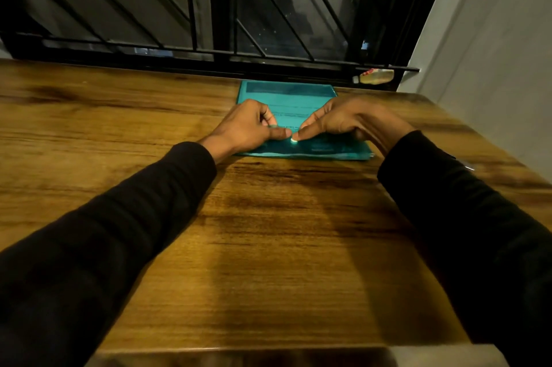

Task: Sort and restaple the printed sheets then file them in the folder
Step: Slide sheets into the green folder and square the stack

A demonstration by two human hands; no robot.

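**Clerk:** Largest item first?

**Keeper:** Counter (pixel 268 247), one, wood grain, brown. Behind its far edge, one dark window (pixel 209 8) with black metal bars. One pale wall (pixel 493 52) to the right.

**Clerk:** Sleeves?

**Keeper:** Two, black, long, one on each forearm, reaching in from the near corners.

**Clerk:** The task's item?

**Keeper:** Folder (pixel 292 97), one, teal, translucent, lying flat on the counter at the far middle, its far edge near the window. Faint lines of print show through the cover; the number of sheets inside cannot be counted.

**Clerk:** Hands?

**Keeper:** Two, both over the near half of the folder. Left hand (pixel 248 127): fingers curled, thumb pointing right toward the middle. Right hand (pixel 343 121): fingers curled under, forefinger pointing left and down. The two tips meet at one spot.

**Clerk:** Gripping what?

**Keeper:** Cannot tell for either hand. They press or pinch at a small pale button (pixel 294 141), one, on the folder's cover; whether anything is held between the fingers is not visible.

**Clerk:** Smaller items?

**Keeper:** One small bottle-like object (pixel 375 76), lying on the window ledge at the far right. Its label is too blurred to read.
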